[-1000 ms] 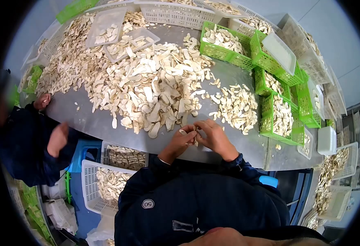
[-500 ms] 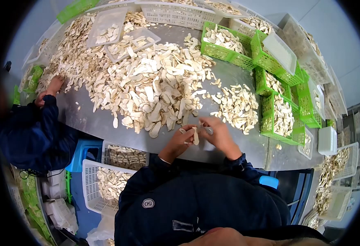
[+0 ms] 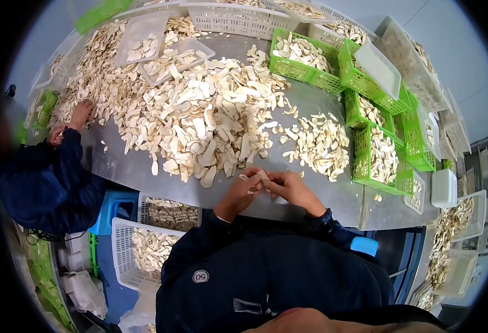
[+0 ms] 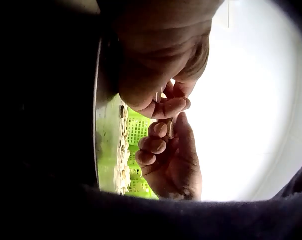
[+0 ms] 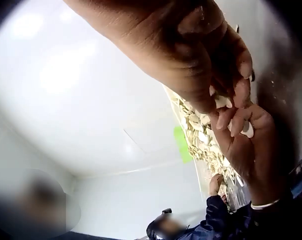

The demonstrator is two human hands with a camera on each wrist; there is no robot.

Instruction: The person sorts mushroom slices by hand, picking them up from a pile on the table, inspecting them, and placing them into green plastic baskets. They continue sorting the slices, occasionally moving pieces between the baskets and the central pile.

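Both of my hands meet over the near edge of the steel table [image 3: 310, 194]. My left hand [image 3: 248, 184] and my right hand [image 3: 274, 180] pinch a pale dried slice [image 3: 259, 176] between their fingertips. In the left wrist view the left hand [image 4: 163, 102] sits above the curled fingers of the right hand [image 4: 158, 145], with the thin slice [image 4: 170, 127] between them. The right wrist view shows the right hand [image 5: 226, 75] against the left hand [image 5: 251, 145], and bits of slice [image 5: 222, 102] at the fingertips. A big pile of slices [image 3: 199, 116] lies just beyond the hands.
A smaller pile [image 3: 319, 145] lies to the right. Green baskets [image 3: 383, 161] with slices line the right edge and white baskets [image 3: 233, 19] the far edge. Under the table stand white baskets [image 3: 144, 247]. Another person [image 3: 44, 183] at the left has a hand [image 3: 82, 112] in the pile.
My hands, slightly apart half a second ago with the slice upright in the left, have closed together on it. The other person's hand moved from their lap up into the pile.
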